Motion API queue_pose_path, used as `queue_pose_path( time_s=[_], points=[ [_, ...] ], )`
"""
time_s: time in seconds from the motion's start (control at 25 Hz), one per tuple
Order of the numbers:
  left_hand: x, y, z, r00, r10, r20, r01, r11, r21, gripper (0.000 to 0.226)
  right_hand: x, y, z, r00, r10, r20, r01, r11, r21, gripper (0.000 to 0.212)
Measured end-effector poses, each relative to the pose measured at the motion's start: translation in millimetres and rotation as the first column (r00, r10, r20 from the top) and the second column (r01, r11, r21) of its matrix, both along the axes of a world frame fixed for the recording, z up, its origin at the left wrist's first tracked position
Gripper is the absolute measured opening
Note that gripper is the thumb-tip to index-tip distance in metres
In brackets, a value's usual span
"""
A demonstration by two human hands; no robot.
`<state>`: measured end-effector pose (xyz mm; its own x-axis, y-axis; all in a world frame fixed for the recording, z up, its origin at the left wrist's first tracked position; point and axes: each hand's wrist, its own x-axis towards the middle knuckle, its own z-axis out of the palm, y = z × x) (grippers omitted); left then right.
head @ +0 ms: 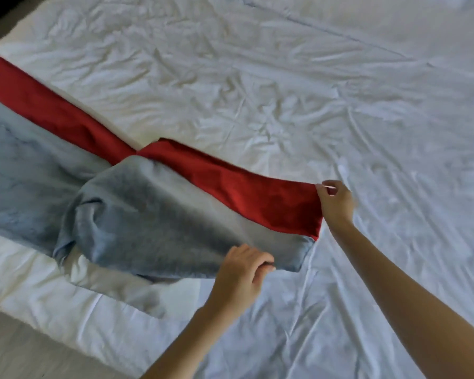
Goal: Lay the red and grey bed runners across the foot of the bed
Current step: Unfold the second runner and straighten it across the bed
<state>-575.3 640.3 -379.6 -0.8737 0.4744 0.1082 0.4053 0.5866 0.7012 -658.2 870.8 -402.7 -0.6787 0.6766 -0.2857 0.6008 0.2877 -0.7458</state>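
1. Two strips in play. From 9 o'clock, cut off there by the frame edge: red runner (230,184) on the far side, grey runner (153,222) on the near side, touching along their length, spread flat on the white bed (285,77).
2. Near the centre: bunched and doubled back over the flat stretch, so only partly laid. Judged mid-unfold.
3. At 6 o'clock from the centre: left hand (241,272) clamped on the grey runner's near edge, fingers curled round the cloth.
4. At 3 o'clock from the centre: right hand (335,201) pinching the red runner's far corner between thumb and forefinger.
5. Next, as a judgement: draw both held ends on toward 3 o'clock, level with each other, far enough to open the fold and straighten both strips; then smooth the creased middle.
6. Hard to make out: amount of cloth tucked under the fold; sewn together or separate, cannot tell; bed's edge at 3 o'clock out of frame.
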Motion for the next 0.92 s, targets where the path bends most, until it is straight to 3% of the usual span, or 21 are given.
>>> queue_pose_path(
  time_s=[0.16, 0.32, 0.44, 0.68, 0.92],
  points=[
    [39.2, 61.3, 5.1, 0.986, -0.129, 0.104, 0.125, 0.991, 0.046, 0.003, 79.7, 55.0, -9.4, 0.995, -0.058, 0.079, 0.075, 0.969, -0.235, 0.030],
    [77.6, 98.5, -2.6, 0.902, -0.355, 0.245, 0.367, 0.930, -0.004, 0.010, 141.4, 91.1, -21.6, 0.967, -0.240, 0.087, 0.252, 0.954, -0.164, 0.026],
    [115.8, 125.8, -10.1, 0.847, -0.430, 0.313, 0.448, 0.894, 0.015, 0.010, 175.0, 130.3, -21.8, 0.945, -0.317, 0.084, 0.323, 0.943, -0.077, 0.027],
    [190.8, 210.7, -24.9, 0.791, -0.452, 0.413, 0.463, 0.883, 0.079, 0.010, 224.9, 208.4, -13.5, 0.901, -0.434, -0.013, 0.434, 0.898, 0.066, 0.022],
    [214.5, 281.9, -49.9, 0.748, -0.310, 0.586, 0.298, 0.947, 0.120, 0.009, 271.1, 252.0, -28.9, 0.902, -0.432, -0.001, 0.431, 0.900, -0.058, 0.021]
  ],
)
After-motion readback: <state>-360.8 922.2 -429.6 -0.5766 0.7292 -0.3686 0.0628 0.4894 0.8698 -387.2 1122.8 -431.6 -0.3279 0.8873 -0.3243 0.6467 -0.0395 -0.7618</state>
